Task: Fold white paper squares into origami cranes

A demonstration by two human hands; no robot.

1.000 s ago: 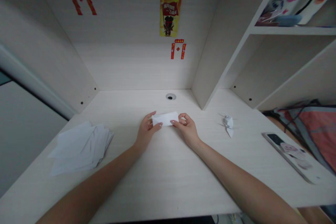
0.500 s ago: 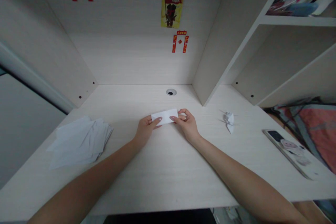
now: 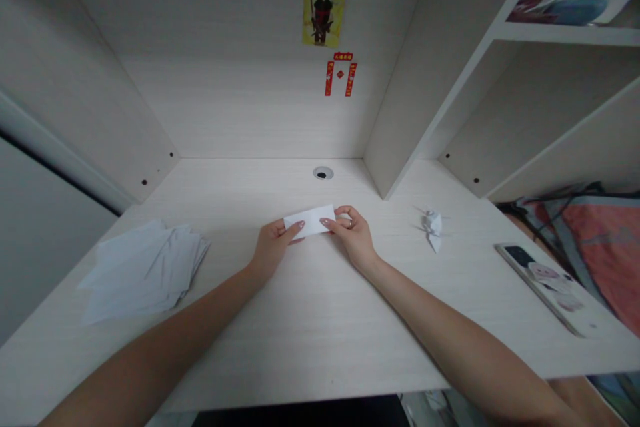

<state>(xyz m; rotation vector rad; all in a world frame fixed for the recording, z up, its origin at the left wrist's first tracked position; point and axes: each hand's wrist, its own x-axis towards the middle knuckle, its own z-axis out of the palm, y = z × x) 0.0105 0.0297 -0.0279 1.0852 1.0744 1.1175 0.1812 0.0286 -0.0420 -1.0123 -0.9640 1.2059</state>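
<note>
A folded white sheet of paper (image 3: 311, 219), now a narrow rectangle, is held over the middle of the desk. My left hand (image 3: 273, 240) grips its left end, thumb on the upper face and fingers behind. At the right end my right hand (image 3: 354, 233) pinches it the same way, with a ring on one finger. Both thumbs point inward along the strip. The fingers beneath the paper are mostly hidden.
A loose pile of white paper sheets (image 3: 145, 273) lies on the desk (image 3: 280, 353) at the left. To the right are a small folded paper figure (image 3: 433, 230) and a phone (image 3: 543, 287) in a decorated case. An upright panel (image 3: 400, 127) and a cable hole (image 3: 323, 173) are at the back.
The view has shifted slightly, so everything sits a little further left and higher. Both hands keep the same hold on the folded paper.
</note>
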